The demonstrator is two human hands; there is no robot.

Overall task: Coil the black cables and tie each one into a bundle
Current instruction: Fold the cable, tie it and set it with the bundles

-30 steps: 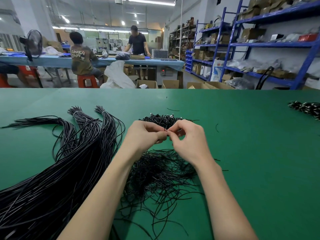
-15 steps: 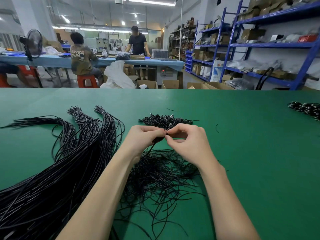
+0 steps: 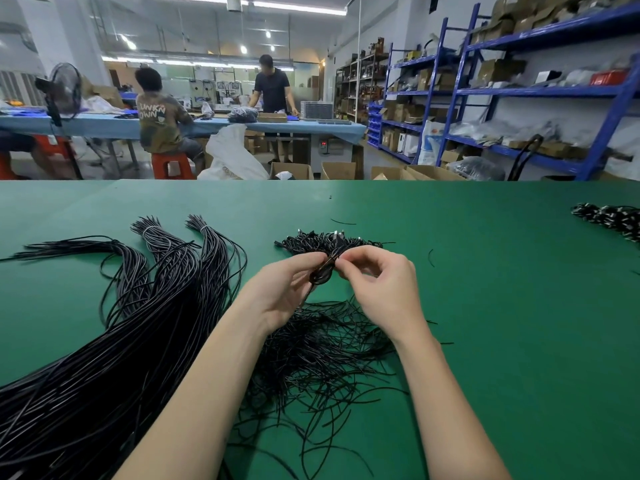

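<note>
A small coiled black cable (image 3: 322,273) is held above the green table (image 3: 502,306). My left hand (image 3: 282,292) grips the coil from the left, palm turned towards me. My right hand (image 3: 377,285) pinches the coil's top end with thumb and forefinger. Beneath my hands lies a loose heap of thin black ties (image 3: 322,355). Just beyond my fingers sits a pile of finished bundles (image 3: 311,242). A thick sheaf of long black cables (image 3: 104,358) runs along the left of the table.
Another pile of bundles (image 3: 613,218) lies at the table's far right edge. A stray black tie (image 3: 430,258) lies right of my hands. Behind the table are cardboard boxes (image 3: 337,170), blue shelving (image 3: 519,88) and two people at a blue bench.
Both hands have risen slightly and tilted. My left palm now faces me and the small coil shows between the fingers, where before it was mostly hidden.
</note>
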